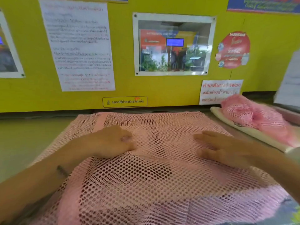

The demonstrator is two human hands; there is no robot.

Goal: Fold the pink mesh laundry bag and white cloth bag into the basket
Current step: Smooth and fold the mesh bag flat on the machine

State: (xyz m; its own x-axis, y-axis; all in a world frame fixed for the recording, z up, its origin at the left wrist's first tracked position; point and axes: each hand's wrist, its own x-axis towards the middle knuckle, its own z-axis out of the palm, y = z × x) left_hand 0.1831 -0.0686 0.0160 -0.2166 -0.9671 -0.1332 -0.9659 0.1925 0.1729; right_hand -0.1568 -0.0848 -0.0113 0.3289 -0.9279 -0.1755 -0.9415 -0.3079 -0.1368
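Note:
A large pink mesh laundry bag [162, 124] lies spread flat on the grey counter in front of me. My left hand [112, 142] rests palm down on its left half, fingers loosely curled. My right hand [220, 148] lies flat on its right half, fingers spread and blurred. A white cloth bag [230, 125] lies folded at the right, with a bunched brighter pink mesh bag [253, 116] on top of it. No basket can be made out for sure.
A yellow wall with taped paper notices [78, 46] and a framed photo [173, 44] stands just behind the counter. A pale object [289, 82] leans at the far right edge. Bare grey counter [24, 135] shows to the left of the mesh bag.

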